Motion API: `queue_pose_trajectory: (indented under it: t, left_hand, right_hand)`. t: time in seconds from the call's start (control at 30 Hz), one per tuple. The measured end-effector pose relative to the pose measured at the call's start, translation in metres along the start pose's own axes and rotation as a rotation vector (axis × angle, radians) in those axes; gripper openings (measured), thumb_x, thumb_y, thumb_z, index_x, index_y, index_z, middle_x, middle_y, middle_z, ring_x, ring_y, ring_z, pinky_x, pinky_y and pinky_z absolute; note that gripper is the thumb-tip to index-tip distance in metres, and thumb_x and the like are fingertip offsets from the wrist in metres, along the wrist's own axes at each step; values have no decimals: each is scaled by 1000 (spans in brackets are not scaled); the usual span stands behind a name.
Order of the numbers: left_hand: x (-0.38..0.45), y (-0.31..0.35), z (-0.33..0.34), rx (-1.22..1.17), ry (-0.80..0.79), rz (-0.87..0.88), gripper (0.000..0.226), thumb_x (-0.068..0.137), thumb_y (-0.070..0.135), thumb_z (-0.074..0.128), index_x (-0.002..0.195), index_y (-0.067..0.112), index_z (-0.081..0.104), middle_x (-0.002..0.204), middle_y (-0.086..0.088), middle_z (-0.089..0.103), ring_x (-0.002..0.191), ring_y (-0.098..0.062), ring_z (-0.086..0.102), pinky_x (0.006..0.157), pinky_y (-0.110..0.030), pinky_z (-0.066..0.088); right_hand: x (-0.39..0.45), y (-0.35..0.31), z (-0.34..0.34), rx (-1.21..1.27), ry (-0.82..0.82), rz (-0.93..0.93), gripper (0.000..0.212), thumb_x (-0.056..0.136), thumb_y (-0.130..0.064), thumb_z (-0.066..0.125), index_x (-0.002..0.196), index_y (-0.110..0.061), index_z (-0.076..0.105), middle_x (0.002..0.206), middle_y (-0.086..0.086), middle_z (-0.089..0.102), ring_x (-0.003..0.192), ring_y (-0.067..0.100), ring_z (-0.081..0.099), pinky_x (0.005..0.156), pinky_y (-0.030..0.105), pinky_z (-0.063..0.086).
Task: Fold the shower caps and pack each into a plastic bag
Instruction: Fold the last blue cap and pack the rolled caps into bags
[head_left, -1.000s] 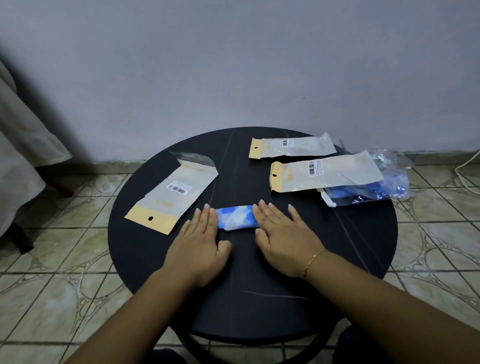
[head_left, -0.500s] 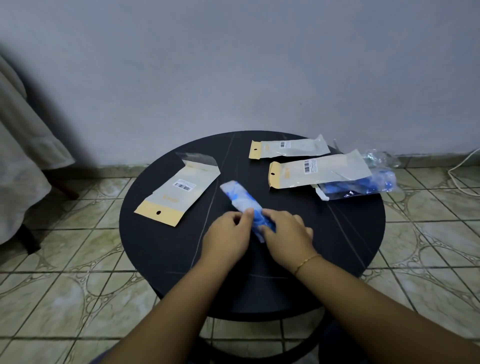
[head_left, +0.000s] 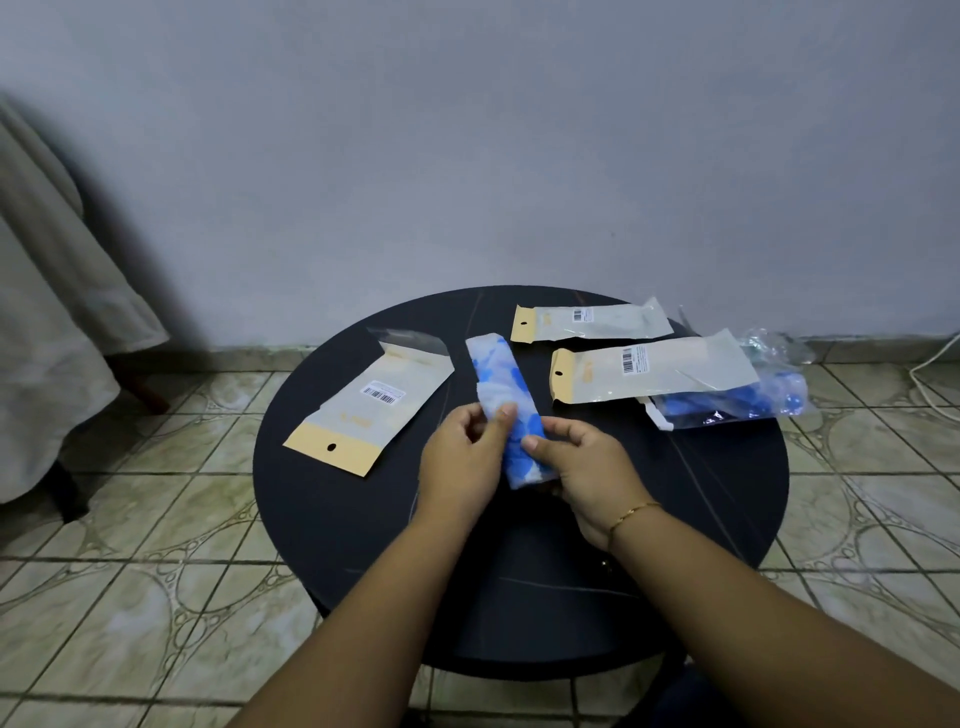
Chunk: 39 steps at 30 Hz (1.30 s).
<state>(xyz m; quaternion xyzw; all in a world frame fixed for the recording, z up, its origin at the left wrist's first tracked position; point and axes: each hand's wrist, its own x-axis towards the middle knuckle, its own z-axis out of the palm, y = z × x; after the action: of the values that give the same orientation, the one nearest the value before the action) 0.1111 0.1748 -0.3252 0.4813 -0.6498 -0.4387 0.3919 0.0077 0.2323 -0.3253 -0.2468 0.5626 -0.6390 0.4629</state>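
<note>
folded cap in hand, bag waiting on the left

both hands hold a folded shower cap (head_left: 503, 410), blue and white, pressed into a long narrow strip. the left hand (head_left: 464, 457) pinches the strip's left edge between thumb and fingers; the right hand (head_left: 582, 470) curls round its near end from the right, fingers under and thumb on top. the strip's near end is lifted off the round black table (head_left: 332, 525), while its far end points away toward the wall; i cannot tell whether that end touches the tabletop.

the folding looks done, so the step in hand is likely the packing. an open plastic bag (head_left: 374, 402) with a tan header card and a barcode label lies flat just to the left of the hands, its clear flap raised at the far end. two more bags (head_left: 649, 371) of the same kind lie to the right, one beyond the other, and a clear packet holding blue material (head_left: 737, 402) sits partly under the nearer one at the table's right edge.

the next move probably calls for one hand to let go and take up the left bag, spreading its mouth, while the other keeps the strip pinched tight so the slick fabric does not spring open before it slides in.
</note>
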Motion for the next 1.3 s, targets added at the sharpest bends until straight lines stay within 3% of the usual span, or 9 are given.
queue_pose_trajectory:
  t: [0.07,0.2,0.33,0.53,0.7,0.83,1.07,1.2,1.3]
  left_hand:
    - [11,-9,-6,345,89,126,55,90,63,32,92,16,60,99,-10,65,95,-26,59,83,-42,46]
    - [31,-29,-27,778,12,77,66,93,60,22,148,23,19,158,2,13,143,-18,13,110,-42,16]
    - [37,-41,-39,936,-76,56,69,93,61,16,150,26,2,151,2,31,139,-16,24,108,-43,16]
    - [34,-36,-54,1120,32,110,53,97,43,15,112,29,63,127,4,50,112,-22,51,108,-48,13]
    - [34,-37,-64,1130,119,91,56,95,48,7,81,23,56,100,4,64,86,-23,62,112,-53,5]
    - [34,-33,-66,1144,91,31,68,94,56,4,99,28,66,111,3,58,98,-23,61,109,-56,-13]
    - [37,-27,-68,938,-66,-89,82,74,86,13,61,20,60,89,5,61,111,-22,50,108,-60,-13]
    - [16,-18,-62,1035,-181,-2,87,57,92,40,99,20,63,124,2,54,138,-22,19,111,-48,0]
    - [7,-18,-59,969,-207,144,80,70,75,54,126,17,49,135,2,48,131,-21,26,104,-36,25]
  right_hand:
    - [2,-2,-2,-14,25,15,32,84,1,62,115,-1,56,89,7,65,69,21,63,53,28,54]
    - [5,-4,-10,-36,27,25,30,85,0,62,110,-13,54,92,4,62,65,20,63,46,28,54]
    - [5,-4,-15,-96,-5,20,29,85,-1,64,108,-17,55,104,11,63,66,22,64,48,29,53]
    - [1,-8,-22,-109,10,-1,41,85,-1,63,118,-22,49,90,7,62,67,24,63,51,33,55]
    - [-7,-9,-31,-157,16,-17,45,85,-2,63,123,-20,48,87,5,62,65,22,64,48,31,55]
    - [-14,-7,-37,-208,6,-35,47,84,-3,65,125,-18,48,81,14,65,62,20,64,47,27,52]
    - [-22,-8,-42,-247,-17,-49,42,84,-4,64,118,-25,50,74,14,65,59,17,64,50,29,54]
    - [-27,-13,-44,-203,-15,-58,36,86,-3,62,111,-28,54,78,14,67,62,19,65,52,33,57]
    - [-32,-19,-45,-159,-13,-77,30,88,-2,59,109,-23,60,83,7,67,65,19,65,53,32,58]
